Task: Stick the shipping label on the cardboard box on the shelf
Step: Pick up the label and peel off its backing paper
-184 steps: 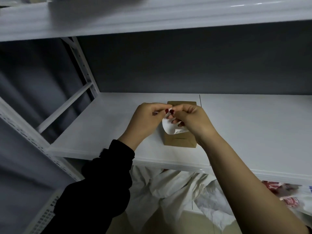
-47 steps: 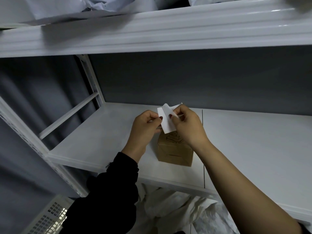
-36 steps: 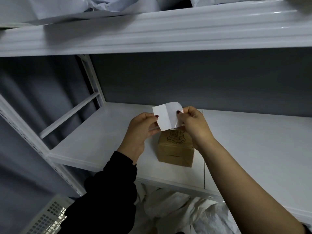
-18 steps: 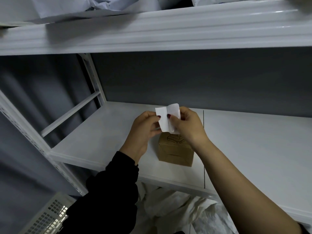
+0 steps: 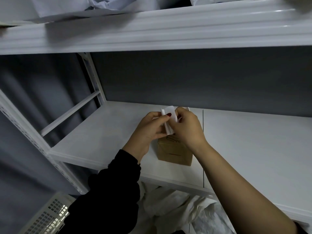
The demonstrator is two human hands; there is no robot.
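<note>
Label held just above the box
Left hand (image 5: 148, 127) and right hand (image 5: 189, 127) both pinch the curled shipping label (image 5: 169, 121) over the cardboard box (image 5: 173, 152) on the shelf (image 5: 101, 132).

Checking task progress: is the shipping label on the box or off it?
Off: left hand and right hand pinch the curled label over the cardboard box, not flat on it.

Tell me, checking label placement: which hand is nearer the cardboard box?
Right. The right hand hangs just over the cardboard box; the left hand is off its left side. Both pinch the label.
</note>
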